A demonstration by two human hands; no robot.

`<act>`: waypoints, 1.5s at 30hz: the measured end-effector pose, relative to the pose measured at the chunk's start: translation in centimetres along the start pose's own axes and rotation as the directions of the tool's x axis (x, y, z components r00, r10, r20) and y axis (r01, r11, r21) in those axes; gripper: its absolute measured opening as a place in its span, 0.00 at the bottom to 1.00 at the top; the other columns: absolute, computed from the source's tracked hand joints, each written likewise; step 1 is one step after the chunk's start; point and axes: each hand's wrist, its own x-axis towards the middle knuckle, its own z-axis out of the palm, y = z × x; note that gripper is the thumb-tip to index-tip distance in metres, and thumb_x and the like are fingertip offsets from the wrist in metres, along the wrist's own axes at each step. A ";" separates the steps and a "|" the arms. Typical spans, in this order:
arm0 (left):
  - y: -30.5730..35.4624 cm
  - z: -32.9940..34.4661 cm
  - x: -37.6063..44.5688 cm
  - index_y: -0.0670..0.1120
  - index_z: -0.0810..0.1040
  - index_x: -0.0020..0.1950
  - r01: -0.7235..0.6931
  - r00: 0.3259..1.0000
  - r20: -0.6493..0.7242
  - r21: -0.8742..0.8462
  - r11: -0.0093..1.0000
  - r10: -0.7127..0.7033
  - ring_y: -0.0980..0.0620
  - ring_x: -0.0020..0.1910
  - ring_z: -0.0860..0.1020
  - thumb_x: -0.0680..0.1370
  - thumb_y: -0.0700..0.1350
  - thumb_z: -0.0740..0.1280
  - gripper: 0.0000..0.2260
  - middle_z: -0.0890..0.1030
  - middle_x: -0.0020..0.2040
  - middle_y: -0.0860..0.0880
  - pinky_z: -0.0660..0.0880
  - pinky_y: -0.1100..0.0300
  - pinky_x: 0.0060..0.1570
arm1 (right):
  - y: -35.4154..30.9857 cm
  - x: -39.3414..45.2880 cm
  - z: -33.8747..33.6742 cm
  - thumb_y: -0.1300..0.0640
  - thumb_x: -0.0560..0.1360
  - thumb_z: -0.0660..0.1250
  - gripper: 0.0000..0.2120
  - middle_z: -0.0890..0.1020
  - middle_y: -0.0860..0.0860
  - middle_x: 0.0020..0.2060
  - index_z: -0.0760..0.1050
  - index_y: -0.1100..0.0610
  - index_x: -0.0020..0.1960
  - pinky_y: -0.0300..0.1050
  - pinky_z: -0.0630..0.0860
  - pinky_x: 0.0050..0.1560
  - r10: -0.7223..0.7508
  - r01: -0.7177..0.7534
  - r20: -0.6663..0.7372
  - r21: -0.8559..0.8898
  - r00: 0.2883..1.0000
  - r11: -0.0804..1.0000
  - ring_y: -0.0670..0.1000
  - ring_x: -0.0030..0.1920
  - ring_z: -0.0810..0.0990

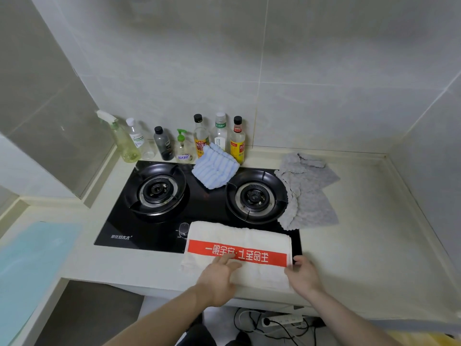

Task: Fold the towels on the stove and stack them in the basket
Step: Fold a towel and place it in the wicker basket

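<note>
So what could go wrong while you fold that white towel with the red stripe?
The white towel hangs over the counter's front edge, so it might slide off while the left hand presses it. The right hand only holds one corner, so the fold could go crooked. No basket is in view, so carrying it may undo the fold.

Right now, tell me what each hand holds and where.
Left hand presses flat on the white towel, near its middle. Right hand grips the towel's right edge.

Counter (361,221) bears stove (204,213), bottles (219,133), towels (309,191).
</note>
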 end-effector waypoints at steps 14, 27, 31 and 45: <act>1.1 1.2 1.3 0.51 0.52 0.82 -0.014 0.978 0.203 0.237 0.971 -0.036 0.43 0.81 0.48 0.77 0.47 0.64 0.36 0.43 0.83 0.51 0.55 0.43 0.79 | -3.0 0.1 0.5 0.55 0.76 0.73 0.15 0.81 0.53 0.55 0.73 0.56 0.59 0.49 0.75 0.55 0.249 -0.285 0.150 0.320 0.957 0.903 0.55 0.53 0.79; -0.5 1.9 1.0 0.55 0.62 0.80 -0.058 0.997 -0.039 0.082 0.995 0.061 0.50 0.79 0.53 0.75 0.47 0.63 0.32 0.52 0.82 0.55 0.57 0.53 0.77 | -4.5 -2.7 -7.0 0.62 0.76 0.67 0.08 0.87 0.51 0.39 0.81 0.53 0.52 0.46 0.78 0.39 0.059 -0.040 -0.029 0.443 0.998 0.895 0.55 0.41 0.86; -1.4 1.9 0.8 0.56 0.66 0.77 0.025 0.988 -0.153 -0.043 0.999 -0.031 0.51 0.77 0.57 0.73 0.47 0.63 0.30 0.54 0.80 0.56 0.62 0.56 0.75 | -5.3 -3.8 -8.5 0.62 0.75 0.69 0.12 0.88 0.49 0.41 0.80 0.49 0.55 0.49 0.80 0.43 -0.014 0.011 0.004 0.435 1.000 0.900 0.53 0.43 0.87; -4.2 1.8 0.9 0.52 0.70 0.74 0.199 0.957 -0.109 -0.433 0.879 -0.270 0.53 0.71 0.70 0.75 0.42 0.65 0.26 0.61 0.77 0.54 0.69 0.66 0.65 | -11.6 -4.7 1.0 0.55 0.75 0.69 0.23 0.85 0.51 0.54 0.72 0.47 0.69 0.33 0.75 0.40 -0.271 0.266 0.327 0.063 0.905 0.962 0.40 0.41 0.82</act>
